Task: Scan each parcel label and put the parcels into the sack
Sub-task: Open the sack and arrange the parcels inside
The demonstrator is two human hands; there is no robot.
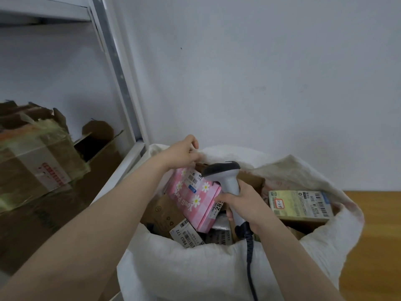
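A big white woven sack point(186, 268) stands open below me, filled with several labelled parcels. On top lies a pink checked box with daisies point(193, 198), its label facing up. A brown box with a yellowish label point(300, 206) lies at the right inside the sack. My left hand point(183, 153) pinches the sack's far rim just above the pink box. My right hand point(243, 205) grips a grey barcode scanner point(225, 177) by its handle, head over the pink box, black cable point(249, 261) hanging down over the sack's near side.
A metal rack upright point(117, 68) runs along the left. Worn cardboard boxes point(39, 161) sit on its shelf beside the sack. A wooden surface point(373, 235) lies at the right behind the sack. A bare white wall point(260, 72) stands behind.
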